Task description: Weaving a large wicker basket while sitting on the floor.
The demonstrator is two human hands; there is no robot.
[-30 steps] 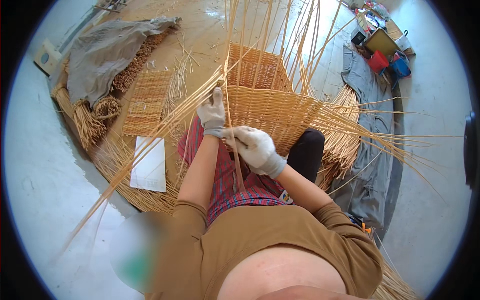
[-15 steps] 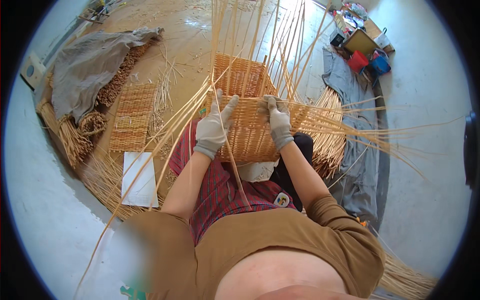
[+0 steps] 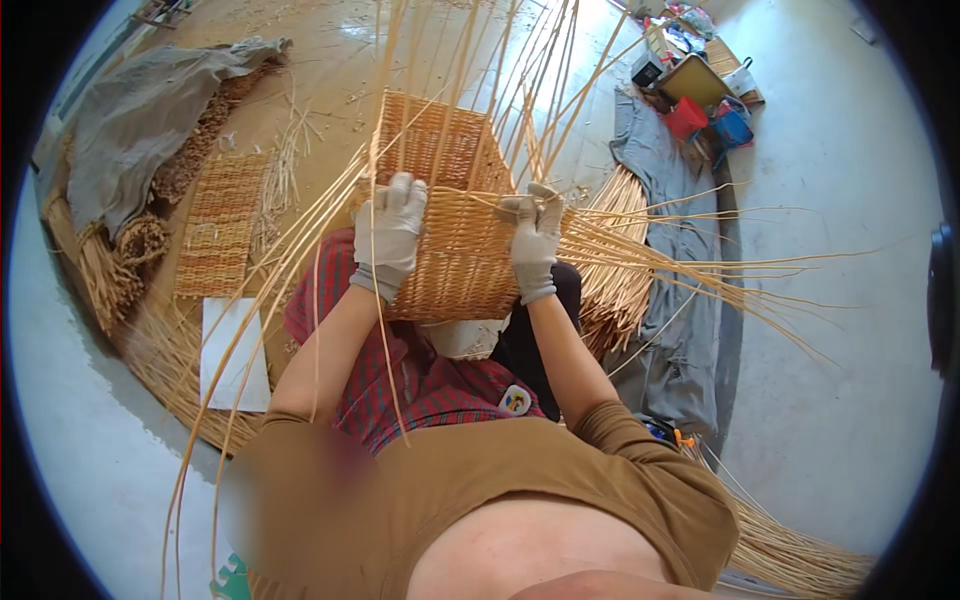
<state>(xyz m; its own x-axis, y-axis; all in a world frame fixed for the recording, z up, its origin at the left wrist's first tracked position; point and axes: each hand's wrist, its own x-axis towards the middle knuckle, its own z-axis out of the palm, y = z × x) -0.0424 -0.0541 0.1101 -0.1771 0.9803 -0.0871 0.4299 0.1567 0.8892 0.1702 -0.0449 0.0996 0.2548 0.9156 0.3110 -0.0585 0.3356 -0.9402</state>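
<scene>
A half-woven wicker basket (image 3: 465, 255) with a boxy shape sits at my lap, its near wall facing me. From its rim long loose rods (image 3: 460, 60) stand up, and more fan out to the left and right. My left hand (image 3: 393, 230), in a pale work glove, is closed over the near wall's rim at the left, fingers curled together. One long rod hangs down past that hand. Also gloved, my right hand (image 3: 535, 240) grips the rim near the right corner, where rods meet. What lies inside its fingers is partly hidden.
A flat woven panel (image 3: 222, 225), a white sheet (image 3: 235, 355) and a grey cloth (image 3: 140, 125) over rod bundles lie left. To the right, a bundle of peeled rods (image 3: 610, 260) rests on a blue-grey tarp (image 3: 670, 330). Red (image 3: 685, 118) and blue (image 3: 733, 128) containers stand at far right.
The whole view has shifted, so the basket appears farther left. My left fingers, stretched apart before, are now curled over the rim. My right hand sits slightly farther right along the basket.
</scene>
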